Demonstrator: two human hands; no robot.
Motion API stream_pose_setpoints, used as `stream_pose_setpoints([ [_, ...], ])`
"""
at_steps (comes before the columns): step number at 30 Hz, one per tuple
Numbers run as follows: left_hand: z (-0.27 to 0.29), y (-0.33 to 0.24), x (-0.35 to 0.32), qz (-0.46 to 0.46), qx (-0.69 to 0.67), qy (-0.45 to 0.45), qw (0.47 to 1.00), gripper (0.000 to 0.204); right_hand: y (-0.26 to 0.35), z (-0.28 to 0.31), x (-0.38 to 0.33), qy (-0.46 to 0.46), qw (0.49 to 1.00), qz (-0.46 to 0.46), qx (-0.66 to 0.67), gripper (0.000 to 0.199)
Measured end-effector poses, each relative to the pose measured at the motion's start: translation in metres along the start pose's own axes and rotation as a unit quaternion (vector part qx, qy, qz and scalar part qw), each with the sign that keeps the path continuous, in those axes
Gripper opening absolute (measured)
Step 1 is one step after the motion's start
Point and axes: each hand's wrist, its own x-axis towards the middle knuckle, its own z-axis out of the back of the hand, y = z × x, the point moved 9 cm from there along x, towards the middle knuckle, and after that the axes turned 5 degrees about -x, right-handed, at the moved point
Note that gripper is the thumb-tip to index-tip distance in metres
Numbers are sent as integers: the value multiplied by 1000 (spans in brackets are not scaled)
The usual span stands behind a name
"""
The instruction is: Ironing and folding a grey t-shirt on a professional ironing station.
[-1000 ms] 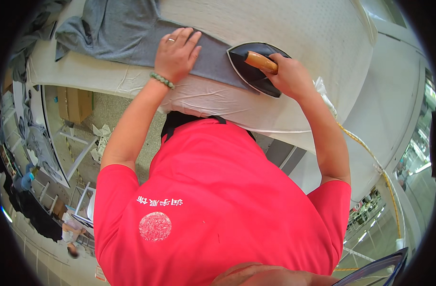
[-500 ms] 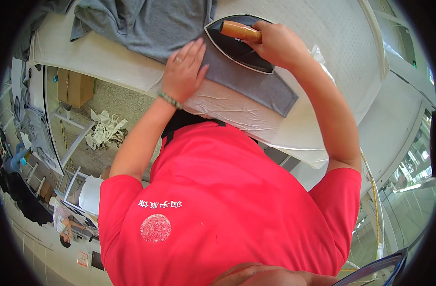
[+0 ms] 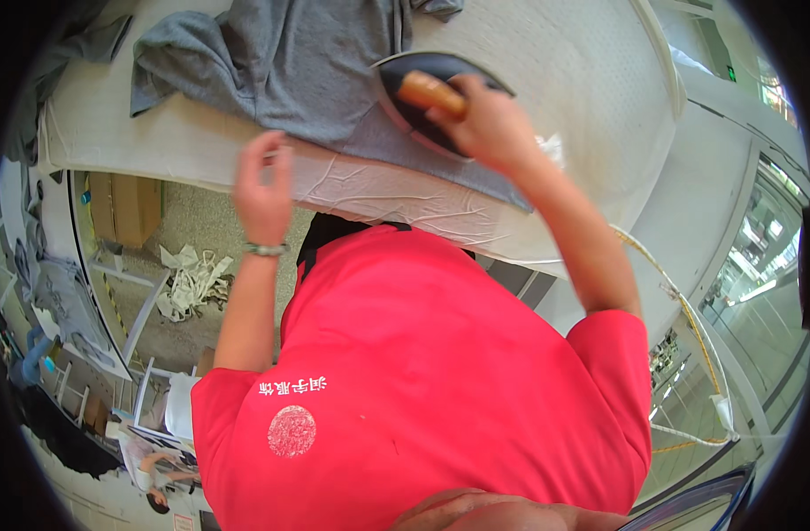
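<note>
My right hand [image 3: 491, 122] is wrapped round the wooden handle [image 3: 433, 94] of a dark clothes iron [image 3: 396, 73]. The iron rests over a flat strip of a grey garment [image 3: 312, 75], which lies on a white padded ironing table. Further left, the cloth bunches in loose folds. My left hand [image 3: 263, 190] is raised beside the table's front edge, off the cloth. Its fingers are loosely bent, slightly blurred by motion, and nothing shows in them.
The white table cover [image 3: 378, 190] is creased along its front edge. Below it on the left are a cardboard box [image 3: 126, 208] and a heap of pale strips [image 3: 192, 281] on the floor. A cord [image 3: 679, 305] hangs at the right. Another person [image 3: 148, 469] is in the background.
My left hand has lifted off the grey garment and moved left toward me. The iron has stayed in my right hand, tilting or turning a little, and the view has shifted slightly.
</note>
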Motion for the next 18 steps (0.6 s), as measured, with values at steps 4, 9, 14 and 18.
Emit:
stream_pose_setpoints([
  [4,48,76,34,178,-192,-102,960,36,94,-37,-28,212,971,112,-22,51],
  [9,43,85,45,287,-286,-97,909,43,54,-26,-27,104,989,3,103,52],
  [14,36,96,62,301,-322,-65,896,45,-127,-13,-81,-37,966,-205,154,49],
  [18,16,104,93,344,-413,-13,843,47,-269,-30,-148,-113,946,-263,150,42],
])
